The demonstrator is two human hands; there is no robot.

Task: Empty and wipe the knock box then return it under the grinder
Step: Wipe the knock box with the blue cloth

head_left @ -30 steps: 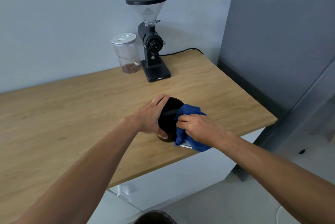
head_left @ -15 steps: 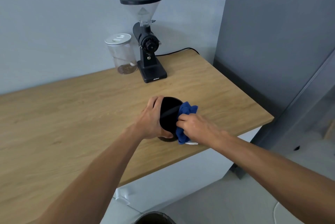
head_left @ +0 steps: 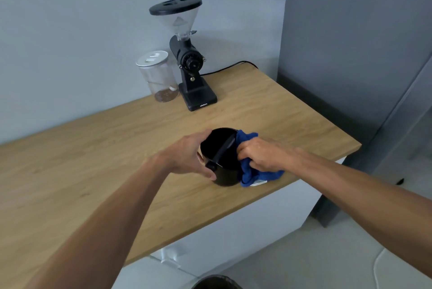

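The black knock box (head_left: 222, 160) stands on the wooden table (head_left: 93, 160) near its front edge, well apart from the grinder (head_left: 187, 62) at the far side. The left hand (head_left: 187, 156) wraps around the box's left wall, fingers closed on it. The right hand (head_left: 259, 154) is clenched on a blue cloth (head_left: 251, 173), pressing it against the box's right rim. A clear jar (head_left: 159, 76) with a white lid stands just left of the grinder.
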